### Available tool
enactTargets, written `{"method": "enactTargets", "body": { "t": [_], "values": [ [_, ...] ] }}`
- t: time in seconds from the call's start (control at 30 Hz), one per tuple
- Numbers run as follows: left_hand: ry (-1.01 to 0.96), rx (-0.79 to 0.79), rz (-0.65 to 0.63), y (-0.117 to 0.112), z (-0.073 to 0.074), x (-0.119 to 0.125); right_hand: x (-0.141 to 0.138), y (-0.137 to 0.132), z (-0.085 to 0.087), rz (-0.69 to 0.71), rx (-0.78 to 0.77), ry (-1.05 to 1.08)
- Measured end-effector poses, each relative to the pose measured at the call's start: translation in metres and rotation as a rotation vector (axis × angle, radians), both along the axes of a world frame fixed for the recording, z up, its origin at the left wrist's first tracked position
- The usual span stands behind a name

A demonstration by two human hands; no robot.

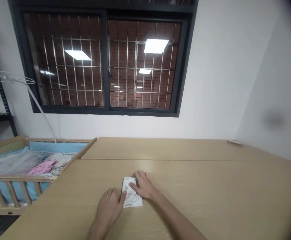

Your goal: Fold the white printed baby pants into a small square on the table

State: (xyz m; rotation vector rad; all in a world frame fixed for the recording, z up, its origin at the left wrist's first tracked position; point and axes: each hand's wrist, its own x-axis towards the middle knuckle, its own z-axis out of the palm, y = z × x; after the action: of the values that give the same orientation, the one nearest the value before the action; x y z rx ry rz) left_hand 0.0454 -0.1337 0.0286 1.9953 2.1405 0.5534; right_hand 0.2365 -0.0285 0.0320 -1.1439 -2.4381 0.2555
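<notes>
Folded white diaper (132, 200) (as it appears, going by its folded shape and faint print): lying flat on the pale wood surface (217, 200), on the near side of the seam, between your 2 grips.
Long axis: running away from you toward the window (106, 63), its far end leaning slightly left.
Lie from the grips: the diaper is sitting just right of your left grip (108, 205) and reaching left and nearer to you from your right grip (144, 186).
Nearer hand: both are touching it, but the right is covering more, overlapping the far right part, while the left is meeting only the left edge.
Right grip: you are laying the thumb across the printed face and curving the fingers around the far right corner; the thumb and fingers are standing a little apart, and you are hiding whether they are pinching a layer between them, so I cannot tell if it is closed.
Left grip: you are setting the thumb tip against the left edge and curling the other fingers over the wood, clear of the diaper; the palm side is facing down, so I cannot tell how far it is closing.
Crib (17, 178): standing at the surface's left side, well apart from both grips, and holding a pink cloth (42, 167) among pale bedding.
</notes>
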Motion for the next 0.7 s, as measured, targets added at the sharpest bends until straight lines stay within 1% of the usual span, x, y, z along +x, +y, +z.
{"method": "enactTargets", "body": {
  "t": [0.07,0.17,0.27,0.33,0.43,0.5,0.57,0.63,0.7],
  "values": [
    [0.023,-0.069,-0.050,0.006,0.004,0.007,0.000,-0.003,-0.002,-0.015,-0.052,0.012],
    [0.023,-0.103,-0.084,0.007,0.009,0.018,-0.001,-0.010,0.000,-0.075,-0.090,0.036],
    [0.014,-0.102,-0.091,-0.003,0.015,0.020,-0.006,-0.024,0.006,-0.101,-0.088,0.061],
    [0.015,-0.096,-0.087,-0.017,0.018,0.014,-0.014,-0.039,0.010,-0.099,-0.058,0.090],
    [0.002,-0.055,-0.069,-0.052,0.025,-0.012,-0.037,-0.073,0.020,-0.066,-0.041,0.185],
    [-0.036,0.002,-0.046,-0.085,0.030,-0.040,-0.060,-0.100,0.029,-0.019,-0.144,0.285],
    [-0.086,0.073,-0.032,-0.123,0.035,-0.075,-0.087,-0.129,0.042,0.049,-0.333,0.410],
    [-0.123,0.159,-0.019,-0.163,0.037,-0.111,-0.118,-0.159,0.054,0.113,-0.558,0.573],
    [-0.130,0.275,0.059,-0.200,0.037,-0.144,-0.153,-0.187,0.062,0.150,-0.802,0.754]
  ]
}}
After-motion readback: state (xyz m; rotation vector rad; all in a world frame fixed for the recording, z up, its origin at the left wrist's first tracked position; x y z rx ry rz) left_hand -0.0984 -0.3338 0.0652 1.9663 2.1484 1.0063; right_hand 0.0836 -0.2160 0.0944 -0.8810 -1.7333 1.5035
